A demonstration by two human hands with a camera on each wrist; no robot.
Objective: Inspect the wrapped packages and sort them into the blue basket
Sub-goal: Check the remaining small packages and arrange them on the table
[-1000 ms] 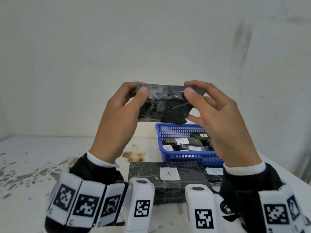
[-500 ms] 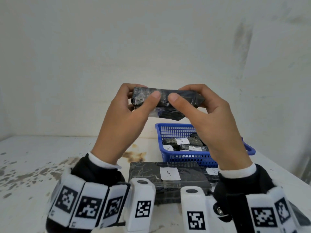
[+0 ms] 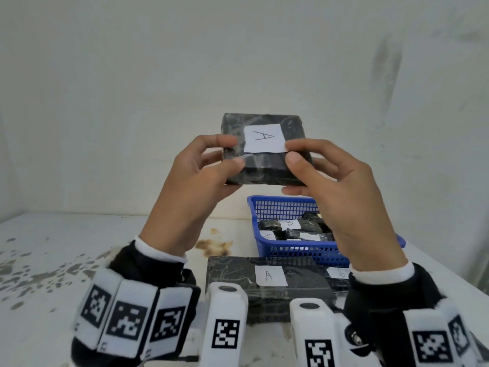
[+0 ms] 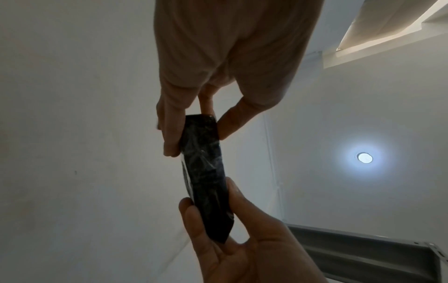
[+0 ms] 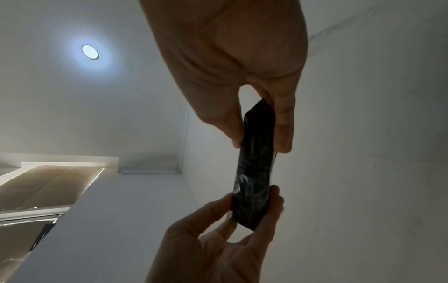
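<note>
I hold a black wrapped package (image 3: 264,169) up in front of the wall, above the blue basket (image 3: 280,207). Its white label reading A faces me. My left hand (image 3: 232,152) pinches its left edge between thumb and fingers, and my right hand (image 3: 291,152) pinches its right edge the same way. The left wrist view shows the package (image 4: 203,172) edge-on between both hands, as does the right wrist view, where the package (image 5: 254,168) is a dark slab. Several small wrapped packages (image 3: 293,230) with labels lie in the basket.
A larger black package labelled A (image 3: 238,282) lies on the stained white table (image 3: 79,247) in front of the basket. Beside it to the right lies another package with a B label (image 3: 341,274). A white wall stands close behind the table.
Both hands have turned the package over. It went from its dark back side, through edge-on, to the A label facing me, and it now sits slightly higher.
</note>
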